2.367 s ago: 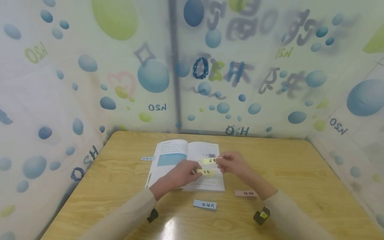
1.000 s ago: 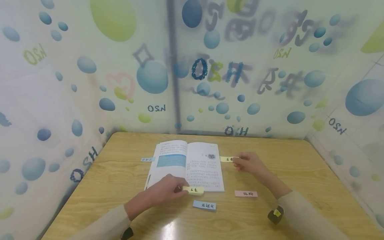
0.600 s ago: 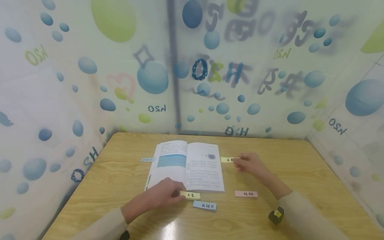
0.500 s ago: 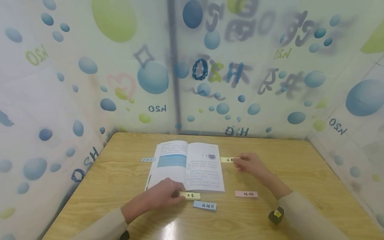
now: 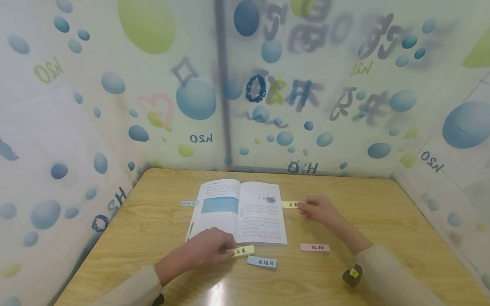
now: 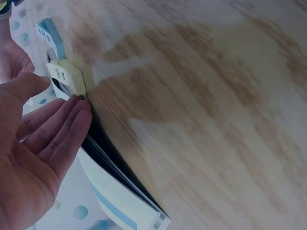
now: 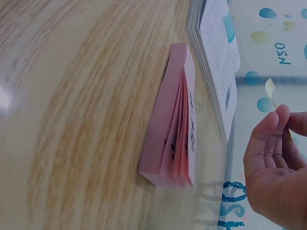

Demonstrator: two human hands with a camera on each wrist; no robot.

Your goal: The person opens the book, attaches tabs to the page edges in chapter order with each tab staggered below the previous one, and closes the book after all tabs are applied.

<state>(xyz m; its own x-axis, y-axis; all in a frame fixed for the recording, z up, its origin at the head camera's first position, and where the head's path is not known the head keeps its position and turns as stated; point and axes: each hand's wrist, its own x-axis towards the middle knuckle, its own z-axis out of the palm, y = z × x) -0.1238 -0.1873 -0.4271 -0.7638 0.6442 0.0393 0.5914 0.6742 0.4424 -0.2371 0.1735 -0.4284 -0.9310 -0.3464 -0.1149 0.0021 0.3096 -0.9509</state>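
An open book (image 5: 262,229) lies on the wooden table with both pages showing. At its front edge my left hand (image 5: 208,246) pinches the left end of a yellow sticky note pad (image 5: 243,251) with handwriting on top. In the left wrist view the pad (image 6: 67,76) is by the thumb and fingertips. My right hand (image 5: 319,210) pinches a single yellow sticky note (image 5: 289,204) by its right end, its other end at the right page's outer edge. In the right wrist view this sticky note (image 7: 270,88) curls up from the thumb and fingertips.
A blue sticky note pad (image 5: 262,262) lies just in front of the yellow one. To the right sits a pink sticky note pad (image 5: 314,247), its layers fanned in the right wrist view. A blue sticky note (image 5: 189,203) sticks out from the book's left edge. Patterned curtains (image 5: 325,127) surround the table (image 5: 363,204).
The left hand has brought the yellow pad from over the right page down to the book's front edge and tilted it slightly. The right hand has moved right with the single sticky note.
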